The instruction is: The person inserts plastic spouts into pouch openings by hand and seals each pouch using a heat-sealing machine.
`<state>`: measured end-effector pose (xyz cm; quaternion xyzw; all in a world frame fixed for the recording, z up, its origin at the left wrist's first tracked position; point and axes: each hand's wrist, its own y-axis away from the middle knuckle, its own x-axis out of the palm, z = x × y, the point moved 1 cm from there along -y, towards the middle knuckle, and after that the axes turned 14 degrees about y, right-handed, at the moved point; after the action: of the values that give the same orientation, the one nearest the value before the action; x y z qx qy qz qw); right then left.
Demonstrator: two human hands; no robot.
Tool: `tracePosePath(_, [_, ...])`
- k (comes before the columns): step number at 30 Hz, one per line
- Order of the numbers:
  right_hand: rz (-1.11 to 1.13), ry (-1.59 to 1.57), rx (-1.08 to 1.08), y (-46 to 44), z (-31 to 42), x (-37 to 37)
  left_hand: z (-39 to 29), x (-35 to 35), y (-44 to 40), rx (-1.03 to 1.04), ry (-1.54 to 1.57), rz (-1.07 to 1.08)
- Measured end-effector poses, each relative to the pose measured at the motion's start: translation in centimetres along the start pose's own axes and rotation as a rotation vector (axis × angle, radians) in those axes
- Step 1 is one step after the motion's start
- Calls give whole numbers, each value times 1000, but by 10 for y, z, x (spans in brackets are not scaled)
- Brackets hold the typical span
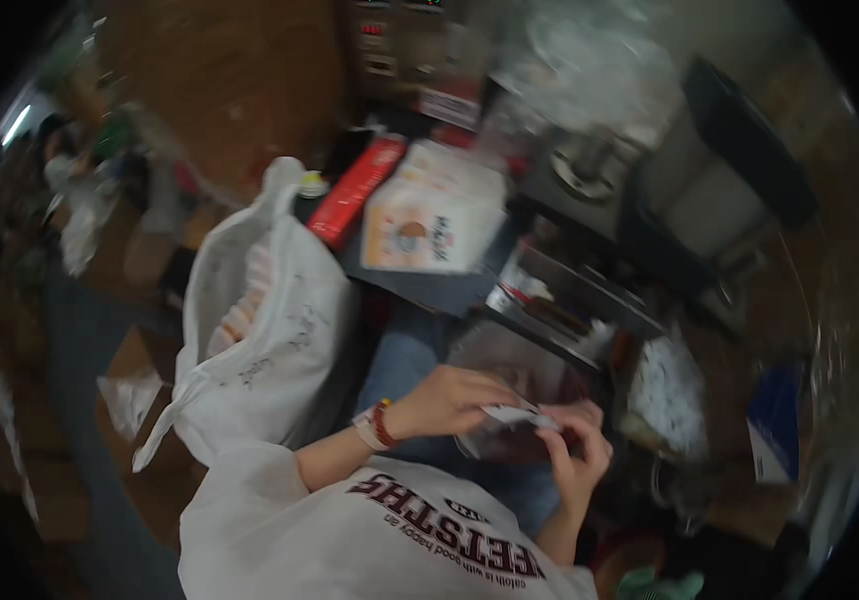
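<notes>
Both of my hands meet over my lap, holding a small white piece with dark marks (519,413) between them. My left hand (454,400) pinches its left end; a red bracelet and a pale band circle that wrist. At its right end, the fingers of my right hand (579,440) are closed on it. A clear plastic bag (514,365) hangs just behind the hands, below a metal machine part (559,300). Farther back, printed white and orange packets (424,225) lie in a stack on a dark surface.
A large white sack (289,340) with packets inside stands at the left. A red strip (357,190) lies beside the stack. Grey machinery (709,170) fills the back right, with plastic film (589,60) above. At the right are a white bag (671,395) and a blue-and-white box (774,425).
</notes>
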<state>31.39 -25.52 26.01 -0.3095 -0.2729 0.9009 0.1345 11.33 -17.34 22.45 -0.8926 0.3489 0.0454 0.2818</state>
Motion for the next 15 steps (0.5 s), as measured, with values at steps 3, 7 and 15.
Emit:
tracePosePath(3, [75, -77, 183, 13, -14, 10, 10, 13, -4, -219, 265, 16])
tracePosePath(7, [-55, 53, 353, 9, -15, 1, 37, 33, 2, -665, 645, -94])
tracePosePath(15, [-254, 655, 456, -19, -74, -66, 65, 25, -66, -791, 971, -315])
